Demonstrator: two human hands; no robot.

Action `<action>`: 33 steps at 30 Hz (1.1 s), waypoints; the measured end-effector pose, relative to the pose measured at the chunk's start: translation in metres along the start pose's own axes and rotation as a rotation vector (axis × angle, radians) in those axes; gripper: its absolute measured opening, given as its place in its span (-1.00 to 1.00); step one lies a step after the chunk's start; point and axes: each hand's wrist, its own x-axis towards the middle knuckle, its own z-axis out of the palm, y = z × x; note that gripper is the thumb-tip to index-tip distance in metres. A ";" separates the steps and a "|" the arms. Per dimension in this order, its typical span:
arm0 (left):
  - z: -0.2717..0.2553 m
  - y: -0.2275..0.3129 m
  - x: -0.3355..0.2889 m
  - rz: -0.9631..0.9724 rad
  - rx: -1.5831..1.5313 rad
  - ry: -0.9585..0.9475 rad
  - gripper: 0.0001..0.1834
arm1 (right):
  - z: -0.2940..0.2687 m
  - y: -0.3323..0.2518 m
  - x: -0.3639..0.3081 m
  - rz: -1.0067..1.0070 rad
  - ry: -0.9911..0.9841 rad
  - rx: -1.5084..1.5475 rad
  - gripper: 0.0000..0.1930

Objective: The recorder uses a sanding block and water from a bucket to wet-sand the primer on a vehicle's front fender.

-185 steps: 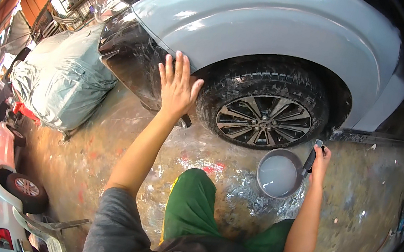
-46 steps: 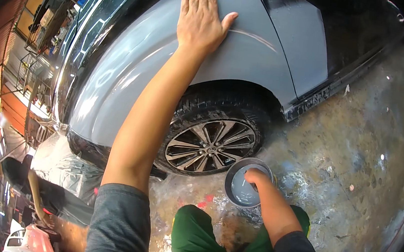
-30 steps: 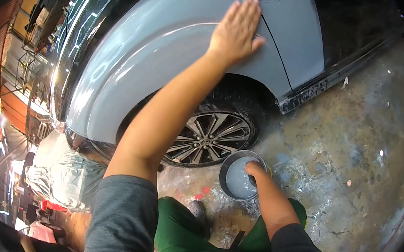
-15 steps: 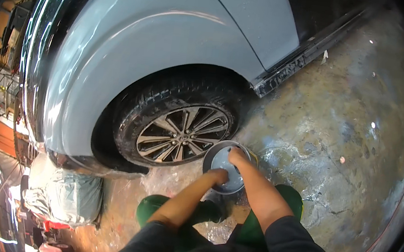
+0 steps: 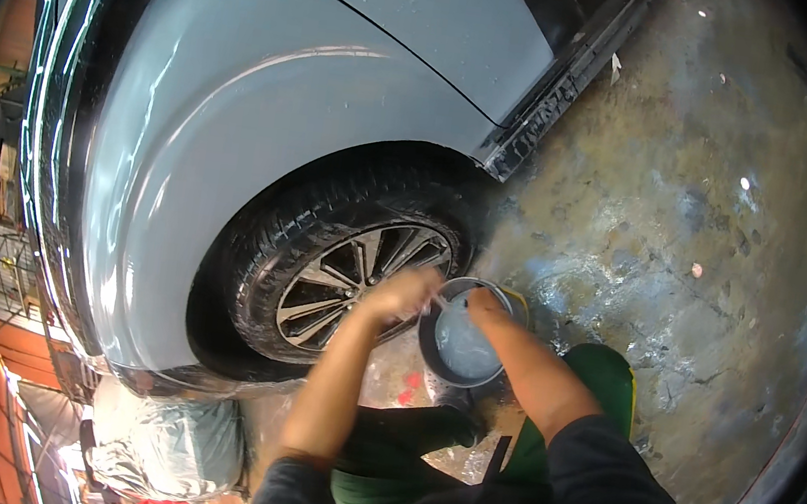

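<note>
A round grey bucket (image 5: 428, 331) holding cloudy water (image 5: 463, 345) stands on the floor between my legs. My right hand (image 5: 486, 305) reaches down into it at the far rim, and its fingertips are hidden. Lifted out over the bucket's left rim, my left hand (image 5: 401, 294) is smeared by motion. Whether either hand grips anything cannot be made out. Behind the left hand is the car's wheel, a dark tyre (image 5: 264, 280) around a silver and black spoked rim (image 5: 320, 277).
The car's grey-blue front fender (image 5: 227, 130) arches over the wheel, with a dark sill (image 5: 551, 114) to the right. Wet, stained concrete floor (image 5: 645, 252) stretches out at right. A plastic-wrapped bundle (image 5: 164, 439) lies at lower left.
My left hand has come up out of the bucket and moved left toward the wheel. The right hand stays in the bucket. The view has shifted slightly.
</note>
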 end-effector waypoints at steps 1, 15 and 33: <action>-0.034 0.031 -0.024 0.471 0.375 0.415 -0.59 | -0.004 -0.010 0.003 -0.029 0.002 0.011 -0.69; -0.235 0.252 -0.100 0.552 1.828 1.313 -0.20 | -0.098 0.018 0.029 0.359 0.374 0.196 -0.69; -0.092 0.185 0.068 0.297 2.111 0.699 -0.02 | -0.133 0.009 0.000 0.253 0.129 0.196 -0.58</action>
